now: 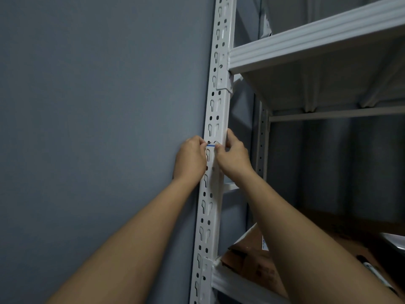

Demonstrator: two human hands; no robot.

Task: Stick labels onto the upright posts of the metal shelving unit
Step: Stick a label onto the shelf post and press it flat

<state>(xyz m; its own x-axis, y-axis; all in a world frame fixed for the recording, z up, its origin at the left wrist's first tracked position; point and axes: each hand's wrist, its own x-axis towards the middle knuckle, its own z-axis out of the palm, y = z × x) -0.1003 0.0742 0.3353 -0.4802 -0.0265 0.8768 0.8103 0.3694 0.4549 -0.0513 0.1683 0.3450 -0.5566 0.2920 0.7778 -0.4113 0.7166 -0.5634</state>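
Both hands reaching up to the white slotted post [215, 119] at 12 o'clock, left hand [190, 159] pinching the left end of a blue-edged label [210, 145], right hand [233, 156] pinching its right end, label lying across the post face, shelf beam [317, 36] jutting toward 2 o'clock, cardboard box [252, 260] sitting at 5 o'clock

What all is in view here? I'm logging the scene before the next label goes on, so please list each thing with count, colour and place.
front post: one, white, perforated, upright at centre
label: one, white with a blue line, on the front post between both hands
rear post: one, white, behind and right of the front post
upper shelf: one, white, top right
lower shelf beam: one, white, bottom centre-right
cardboard box: one, brown, on the lower shelf
marker: one, dark with a white body, lower right
wall: grey-blue, left
left hand: one, pinches the label's left end
right hand: one, pinches the label's right end
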